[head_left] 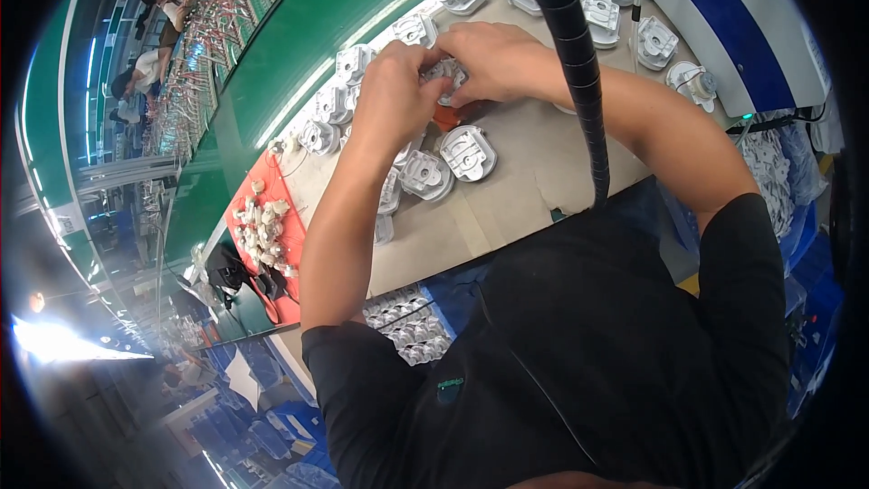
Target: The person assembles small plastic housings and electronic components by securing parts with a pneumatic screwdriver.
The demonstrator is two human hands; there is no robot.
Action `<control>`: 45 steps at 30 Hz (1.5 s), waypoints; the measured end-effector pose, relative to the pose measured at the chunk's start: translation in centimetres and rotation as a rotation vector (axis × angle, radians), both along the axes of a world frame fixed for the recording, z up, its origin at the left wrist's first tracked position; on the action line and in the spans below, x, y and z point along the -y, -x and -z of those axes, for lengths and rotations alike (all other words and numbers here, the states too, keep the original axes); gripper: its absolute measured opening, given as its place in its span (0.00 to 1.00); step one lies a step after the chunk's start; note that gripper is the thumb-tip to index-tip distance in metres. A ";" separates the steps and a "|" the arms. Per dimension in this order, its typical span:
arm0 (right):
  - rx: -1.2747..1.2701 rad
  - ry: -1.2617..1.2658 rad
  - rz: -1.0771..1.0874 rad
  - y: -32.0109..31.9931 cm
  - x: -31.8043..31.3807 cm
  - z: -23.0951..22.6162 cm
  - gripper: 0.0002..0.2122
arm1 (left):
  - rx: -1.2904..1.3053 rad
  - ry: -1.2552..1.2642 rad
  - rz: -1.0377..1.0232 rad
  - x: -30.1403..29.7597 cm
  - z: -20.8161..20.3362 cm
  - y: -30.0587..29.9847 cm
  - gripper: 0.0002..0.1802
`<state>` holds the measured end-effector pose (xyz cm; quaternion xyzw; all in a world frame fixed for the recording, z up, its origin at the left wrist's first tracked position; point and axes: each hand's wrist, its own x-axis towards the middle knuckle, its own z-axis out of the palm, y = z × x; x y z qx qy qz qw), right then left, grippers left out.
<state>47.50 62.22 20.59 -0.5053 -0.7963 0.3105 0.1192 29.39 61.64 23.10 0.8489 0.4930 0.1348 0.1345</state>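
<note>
Between my two hands, above the far part of the workbench, is a white plastic housing (447, 78), partly hidden by fingers. My left hand (395, 80) is curled round its left side, and my right hand (491, 56) grips it from the right with the fingers bent over the top. Just below the held piece shows an orange-red thing (446, 117), mostly covered. Closer to me, a round white housing (469, 153) lies on the bench, with another housing (425, 175) beside it on the left. A row of similar housings (333, 101) runs along the left.
A black ribbed hose (579, 63) hangs in front of my right forearm. Small cream parts (262, 231) lie on a red mat (288, 282) at the left. More housings (601, 18) sit at the far right, near a blue-and-white machine (738, 18). Other people (145, 72) work beyond.
</note>
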 end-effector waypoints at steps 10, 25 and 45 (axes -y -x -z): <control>0.110 -0.047 -0.050 0.3 0.2 -1.6 0.26 | -0.081 -0.109 -0.010 1.1 0.2 -0.8 0.15; -0.150 -0.276 0.009 -1.0 0.8 -1.5 0.28 | -0.027 -0.028 0.014 -0.4 0.4 0.0 0.16; -1.007 -0.858 0.122 6.4 -5.7 -18.2 0.18 | 0.283 0.168 -0.152 1.9 2.6 2.7 0.17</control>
